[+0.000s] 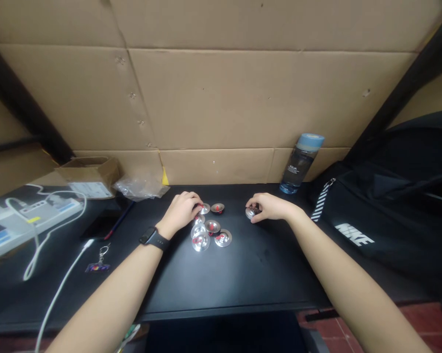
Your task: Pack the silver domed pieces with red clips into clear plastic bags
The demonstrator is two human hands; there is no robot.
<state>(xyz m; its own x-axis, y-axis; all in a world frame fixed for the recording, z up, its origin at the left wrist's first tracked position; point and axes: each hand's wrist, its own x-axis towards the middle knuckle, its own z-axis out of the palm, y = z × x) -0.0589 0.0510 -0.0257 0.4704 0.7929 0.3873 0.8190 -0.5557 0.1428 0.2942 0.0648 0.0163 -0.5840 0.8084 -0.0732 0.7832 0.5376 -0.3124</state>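
Right hand [262, 207] half-curled, fingers and thumb around a shiny metal disc [249, 213] on the black tabletop [257, 274], toward the far edge. Can't tell if more than one disc is under the fingers. Left hand [182, 211] partly curled, palm down, fingertips at the far-left side of a disc cluster [201, 241]; grip hidden, can't tell if it has one. Cluster: shiny discs with red bits, some overlapping, nearer the far edge than the near one, well left of the right-hand disc. Black watch [149, 236] on left wrist. Water bottle [297, 169], blue cap, at far edge, right of the right hand. Black bag [382, 215] fills right end. Left end: keychain [98, 266], white power strip [37, 223]. Far-left corner: open cardboard box [92, 175], clear plastic [142, 187] beside it.
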